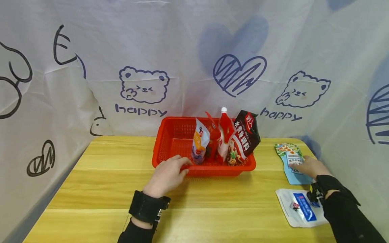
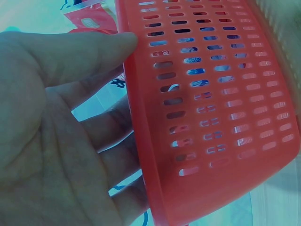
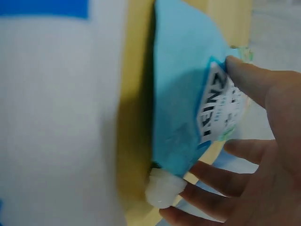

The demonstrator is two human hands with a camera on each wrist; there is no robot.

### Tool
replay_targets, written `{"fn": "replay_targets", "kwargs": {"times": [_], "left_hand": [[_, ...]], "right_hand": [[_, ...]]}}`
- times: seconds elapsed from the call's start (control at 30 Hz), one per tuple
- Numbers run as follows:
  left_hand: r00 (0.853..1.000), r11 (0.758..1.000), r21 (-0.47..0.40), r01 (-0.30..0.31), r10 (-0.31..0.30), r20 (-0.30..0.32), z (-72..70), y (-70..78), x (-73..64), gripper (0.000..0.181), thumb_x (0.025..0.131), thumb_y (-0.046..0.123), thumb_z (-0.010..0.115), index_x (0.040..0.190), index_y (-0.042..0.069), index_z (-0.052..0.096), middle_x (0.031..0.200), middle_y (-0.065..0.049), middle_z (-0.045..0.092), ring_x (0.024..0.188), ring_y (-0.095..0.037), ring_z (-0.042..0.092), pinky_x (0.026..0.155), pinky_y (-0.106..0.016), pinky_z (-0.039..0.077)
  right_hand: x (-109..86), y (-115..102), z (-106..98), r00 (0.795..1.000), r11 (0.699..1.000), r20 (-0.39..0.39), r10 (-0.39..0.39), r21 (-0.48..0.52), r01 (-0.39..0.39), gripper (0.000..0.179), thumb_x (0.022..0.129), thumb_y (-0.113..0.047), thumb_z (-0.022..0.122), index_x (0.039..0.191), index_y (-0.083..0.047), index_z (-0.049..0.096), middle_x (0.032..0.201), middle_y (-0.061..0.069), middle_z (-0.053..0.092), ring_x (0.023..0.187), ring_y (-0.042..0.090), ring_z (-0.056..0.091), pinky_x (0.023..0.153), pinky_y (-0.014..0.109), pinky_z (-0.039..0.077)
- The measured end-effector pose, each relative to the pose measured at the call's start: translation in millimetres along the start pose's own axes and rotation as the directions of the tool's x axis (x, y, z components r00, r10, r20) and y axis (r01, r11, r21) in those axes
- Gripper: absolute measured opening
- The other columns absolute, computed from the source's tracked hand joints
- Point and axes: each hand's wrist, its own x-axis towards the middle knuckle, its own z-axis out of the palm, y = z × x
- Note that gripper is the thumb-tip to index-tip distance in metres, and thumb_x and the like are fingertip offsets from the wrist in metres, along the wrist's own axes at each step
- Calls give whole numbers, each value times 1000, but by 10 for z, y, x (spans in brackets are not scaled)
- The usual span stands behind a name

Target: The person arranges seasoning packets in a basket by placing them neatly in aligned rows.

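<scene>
My left hand point(image 1: 167, 175) is at the front left of a red plastic basket point(image 1: 199, 172). In the left wrist view its thumb lies on the outer side of the basket rim point(image 2: 141, 103), and the fingers pass behind it. At the right, my right hand point(image 1: 311, 167) is over a light blue spouted pouch point(image 1: 290, 168) lying on the table. Close up, its thumb touches the pouch's lettered label point(image 3: 215, 106), while the spread fingers lie by the opposite edge and the white cap point(image 3: 164, 187).
Inside the basket stand an orange-and-white pouch point(image 1: 200, 141), a red packet point(image 1: 212, 135), a white-capped red pouch point(image 1: 225, 131) and a black-and-red seasoning bag point(image 1: 244, 135). A white packet with a blue panel point(image 1: 290, 209) lies nearest the right forearm. Printed cloth point(image 1: 188, 50) surrounds the wooden table point(image 1: 106, 175).
</scene>
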Motion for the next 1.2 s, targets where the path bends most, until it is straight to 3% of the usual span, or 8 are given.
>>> {"fn": "replay_targets", "kwargs": {"times": [0.33, 0.7, 0.93, 1.2], "left_hand": [[1000, 1000, 2, 1, -1, -2, 2, 6, -5, 20, 94, 11, 77, 114, 13, 75, 103, -4, 70, 87, -20, 64, 75, -35, 53], [1000, 1000, 1, 3, -3, 2, -2, 9, -7, 21, 94, 11, 77, 115, 12, 75, 104, -4, 70, 88, -20, 64, 76, -35, 54], [1000, 1000, 5, 6, -6, -3, 4, 7, -6, 22, 94, 11, 77, 115, 12, 75, 105, -5, 70, 89, -21, 65, 77, -37, 54], [1000, 1000, 3, 1, -1, -1, 12, 9, -1, 22, 94, 11, 77, 115, 12, 75, 105, -5, 70, 88, -20, 64, 77, -36, 54]], "right_hand": [[40, 16, 75, 996, 997, -61, -68, -43, 65, 93, 97, -46, 71, 147, 21, 31, 135, 44, 46, 111, 54, 50, 99, 69, 44], [3, 16, 103, 982, 993, -177, -69, 83, 85, 97, 90, -34, 81, 152, 17, 27, 127, 42, 46, 104, 50, 51, 89, 61, 48], [-25, -27, 165, 951, 978, -259, -168, 81, 195, 83, 96, -28, 73, 154, 13, 30, 134, 42, 44, 105, 49, 51, 94, 65, 47], [-110, -136, 168, 899, 952, -361, -248, 81, 295, 73, 99, -21, 69, 154, 11, 33, 139, 44, 36, 116, 55, 40, 102, 75, 36]]}}
